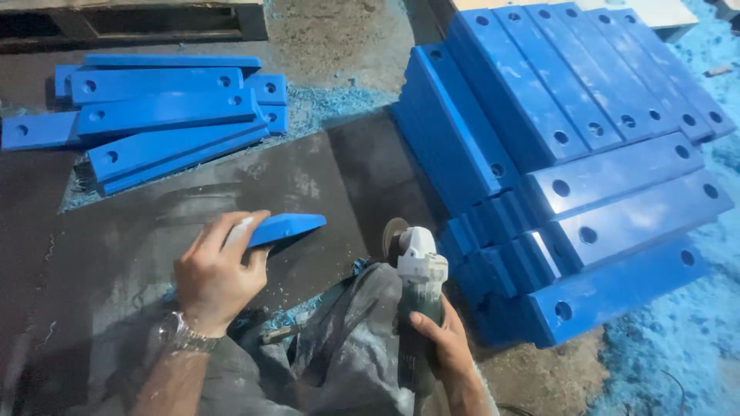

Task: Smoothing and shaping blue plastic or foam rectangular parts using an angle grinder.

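A dark grey, scuffed flat sheet [231,192] lies on a gritty brown floor [331,38] and serves as the work surface; blue shavings [678,339] are heaped on the floor to the right of the sheet and gather in a thinner drift along its upper edge. On the sheet, near its lower middle, the left hand [217,273] is closed around one end of a short blue plastic block with a tapered tip [284,228], holding it with the tip pointing right. Just right of that block, at the sheet's lower right edge, the right hand [439,343] is wrapped around the body of a grey-and-white angle grinder [416,273], whose disc stands beside the block without touching it. Grey trousers [347,347] fill the space between the two hands. Above the sheet's left part lies a loose pile of long blue plastic bars with drilled holes [166,108]. To the right of the sheet, a larger stack of the same drilled blue bars [586,154] rests in crossed layers.
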